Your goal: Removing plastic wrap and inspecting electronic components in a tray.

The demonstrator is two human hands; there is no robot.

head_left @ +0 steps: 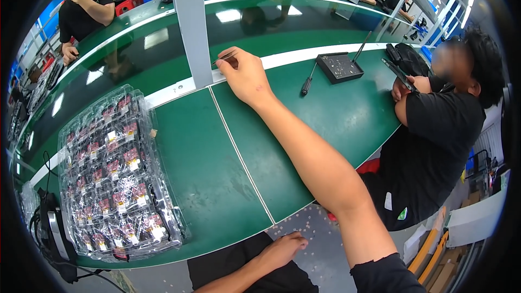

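Observation:
My right hand reaches far forward, beside the foot of a grey upright post at the bench's back rail. Its thumb and fingers are pinched on a thin dark tool that looks like tweezers; the fingers partly hide it. My left hand rests over my lap below the bench edge, loosely curled and holding nothing visible. On the left of the green bench stand clear plastic trays, their pockets filled with small dark, red and white parts.
At the right lie a screwdriver and a black box of tiny screws. A person with a phone sits beside me. Black cables hang at the left edge. Behind the rail runs a shiny green conveyor belt, with people beyond.

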